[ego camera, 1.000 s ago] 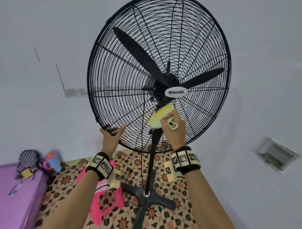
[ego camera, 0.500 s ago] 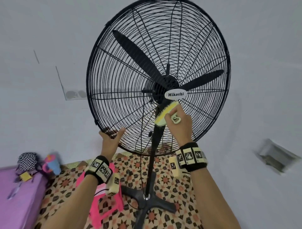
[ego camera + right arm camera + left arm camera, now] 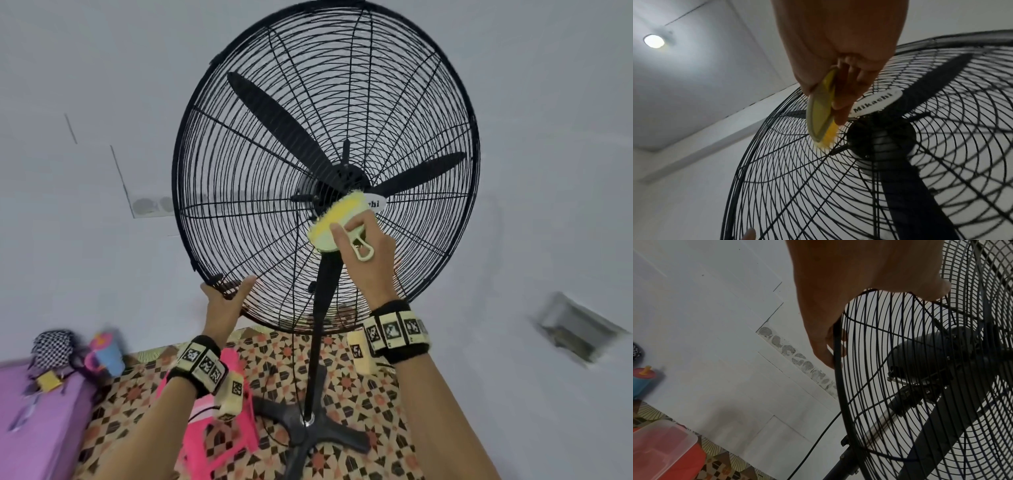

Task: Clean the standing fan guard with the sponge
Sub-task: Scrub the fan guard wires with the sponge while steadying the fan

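Note:
The black wire fan guard (image 3: 260, 144) fills the head view, tilted up on its stand. My right hand (image 3: 352, 236) grips a yellow sponge (image 3: 337, 219) with a pale green back and loop handle. The sponge is pressed on the guard's centre, covering part of the white badge (image 3: 375, 204). In the right wrist view my fingers (image 3: 840, 104) lie along the sponge (image 3: 820, 112) beside the badge (image 3: 875, 102). My left hand (image 3: 227, 294) holds the guard's lower left rim. In the left wrist view the left hand (image 3: 826, 331) wraps the rim (image 3: 838, 386), thumb in front.
The fan pole (image 3: 320, 325) runs down to a black cross base (image 3: 308, 428) on patterned floor. A pink stool (image 3: 219, 435) stands by the base. A purple surface (image 3: 34, 428) with a blue cup (image 3: 106, 356) is at left. The power cable (image 3: 813, 447) hangs behind the guard.
My right hand has slid the sponge upward along the guard, from below the hub onto the badge. The left hand has stayed on the rim.

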